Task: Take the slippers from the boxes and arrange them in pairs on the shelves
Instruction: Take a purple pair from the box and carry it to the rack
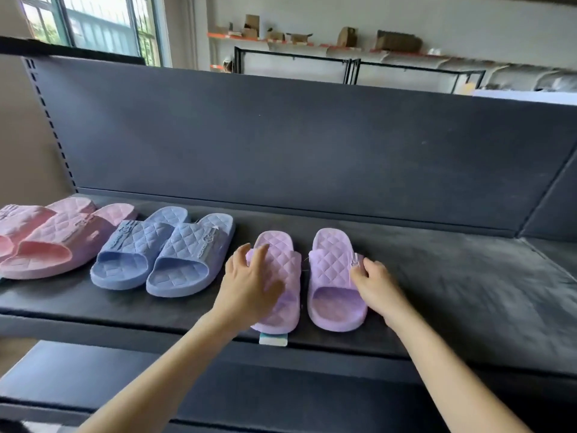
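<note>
**Hands on the lilac pair, dark shelf**

Left hand [249, 284] lies over the strap of the left lilac slipper [287, 270], a soft, rubbery-looking slide with a quilted diamond pattern. Its fingers are spread and fairly straight across the strap's outer side, and the thumb rests near the front edge. It looks more like pressing than a real grab. Right hand [376, 287] is different. Its fingers are curled and pinch the outer edge of the strap on the right lilac slipper [331, 267], the same quilted slide, right by a tiny emblem.

Both lilac slippers sit flat on the dark grey shelf [437, 292], side by side with a narrow gap. Their toe openings face the front edge and their heels face the back. A small white-and-teal tag [273, 339] pokes out from under the left one and hangs over the shelf's edge.

Just left of them is the blue pair [187, 248], the same quilted style, angled and touching each other. Further left is the pink pair [62, 235], one overlapping the other and partly cut off by the frame.

Behind it all stands the shelf's dark upright back panel [281, 135], and a lower shelf [93, 376] shows underneath. Over the panel there's a window [93, 20] and some cardboard boxes [398, 42] on an orange-edged wall ledge.
</note>
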